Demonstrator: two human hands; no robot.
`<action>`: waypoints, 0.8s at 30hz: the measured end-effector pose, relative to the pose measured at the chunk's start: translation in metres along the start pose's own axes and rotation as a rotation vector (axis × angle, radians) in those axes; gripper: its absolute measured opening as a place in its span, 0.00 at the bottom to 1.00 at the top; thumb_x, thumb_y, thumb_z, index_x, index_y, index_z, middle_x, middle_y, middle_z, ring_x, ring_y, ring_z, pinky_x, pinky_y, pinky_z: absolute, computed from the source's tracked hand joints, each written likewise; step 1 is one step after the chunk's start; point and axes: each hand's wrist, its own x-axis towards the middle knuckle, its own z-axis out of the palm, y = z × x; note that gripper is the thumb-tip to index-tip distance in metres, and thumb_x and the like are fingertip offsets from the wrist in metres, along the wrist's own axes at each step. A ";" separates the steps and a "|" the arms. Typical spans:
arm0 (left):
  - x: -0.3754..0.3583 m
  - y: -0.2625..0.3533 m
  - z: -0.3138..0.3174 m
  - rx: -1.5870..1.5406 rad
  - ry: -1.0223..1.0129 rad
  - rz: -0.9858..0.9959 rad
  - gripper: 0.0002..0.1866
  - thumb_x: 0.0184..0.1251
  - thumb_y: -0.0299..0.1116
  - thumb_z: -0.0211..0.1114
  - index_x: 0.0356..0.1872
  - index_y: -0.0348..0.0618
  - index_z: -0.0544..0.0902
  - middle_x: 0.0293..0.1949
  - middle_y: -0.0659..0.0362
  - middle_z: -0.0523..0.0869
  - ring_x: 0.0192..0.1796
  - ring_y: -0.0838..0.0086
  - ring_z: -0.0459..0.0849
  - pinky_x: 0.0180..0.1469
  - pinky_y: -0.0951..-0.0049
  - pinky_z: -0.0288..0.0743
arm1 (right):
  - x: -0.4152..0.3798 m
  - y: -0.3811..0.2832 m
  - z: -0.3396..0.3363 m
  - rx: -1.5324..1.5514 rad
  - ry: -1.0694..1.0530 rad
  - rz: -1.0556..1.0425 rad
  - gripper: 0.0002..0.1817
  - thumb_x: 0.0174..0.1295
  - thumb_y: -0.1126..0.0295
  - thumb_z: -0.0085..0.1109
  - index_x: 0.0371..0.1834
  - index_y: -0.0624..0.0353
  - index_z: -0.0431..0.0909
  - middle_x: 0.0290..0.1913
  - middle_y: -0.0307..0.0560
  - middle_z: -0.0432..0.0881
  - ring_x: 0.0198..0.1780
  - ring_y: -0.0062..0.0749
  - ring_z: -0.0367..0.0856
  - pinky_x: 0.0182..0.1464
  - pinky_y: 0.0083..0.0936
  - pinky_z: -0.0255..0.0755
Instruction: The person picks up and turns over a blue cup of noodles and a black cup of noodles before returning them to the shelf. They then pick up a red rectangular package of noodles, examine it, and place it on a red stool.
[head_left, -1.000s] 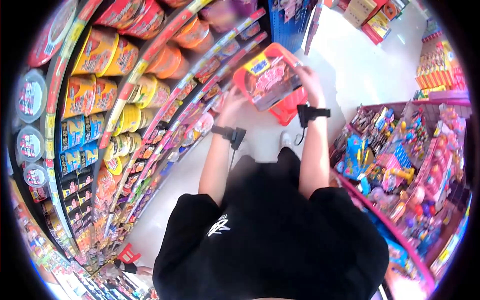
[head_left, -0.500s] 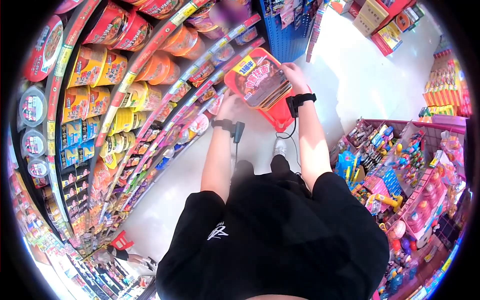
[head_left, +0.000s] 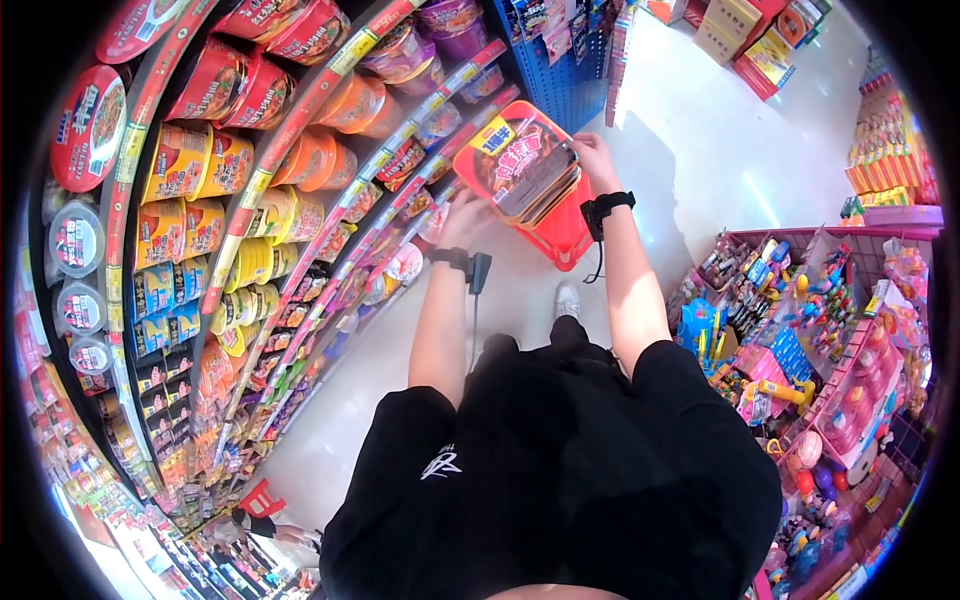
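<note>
Between my two hands is a red noodle package (head_left: pixel 515 155) with a yellow label and a picture of noodles on its lid, tilted above a red basket (head_left: pixel 565 240). My left hand (head_left: pixel 465 220) is at its lower left side, fingers bent against the edge. At the right edge, my right hand (head_left: pixel 592 158) has its fingers closed on the package. Part of the basket is hidden beneath the package. Black bands are on both wrists, each with a small device.
Shelves of instant noodle bowls (head_left: pixel 295 160) curve along the left. A pink bin of toys (head_left: pixel 780 320) stands on the right. Beyond are a blue pegboard rack (head_left: pixel 560 75) and stacked boxes (head_left: pixel 735 30). A person (head_left: pixel 285 533) shows at the lower left.
The view has shifted slightly along the aisle, so the shelves appear lower. Both hands still hold the package, which has moved little in view.
</note>
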 end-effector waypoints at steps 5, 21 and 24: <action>-0.006 -0.001 -0.002 -0.040 0.001 0.008 0.18 0.65 0.29 0.59 0.56 0.45 0.74 0.48 0.60 0.81 0.48 0.70 0.81 0.51 0.68 0.76 | 0.016 0.013 -0.002 0.004 0.043 -0.121 0.15 0.56 0.70 0.57 0.44 0.68 0.80 0.38 0.49 0.84 0.39 0.28 0.81 0.42 0.23 0.73; -0.129 0.067 -0.020 -0.110 0.147 0.398 0.15 0.66 0.35 0.60 0.49 0.38 0.81 0.41 0.61 0.85 0.39 0.79 0.82 0.42 0.78 0.76 | -0.114 -0.123 0.018 0.042 -0.315 -0.224 0.11 0.64 0.66 0.56 0.35 0.64 0.80 0.27 0.32 0.76 0.29 0.15 0.70 0.31 0.16 0.65; -0.147 0.071 -0.044 0.038 0.301 0.480 0.15 0.67 0.36 0.58 0.45 0.35 0.82 0.38 0.60 0.85 0.37 0.80 0.82 0.39 0.78 0.75 | -0.132 -0.142 0.040 -0.025 -0.371 -0.171 0.11 0.63 0.65 0.57 0.31 0.62 0.80 0.23 0.31 0.74 0.23 0.13 0.69 0.25 0.14 0.62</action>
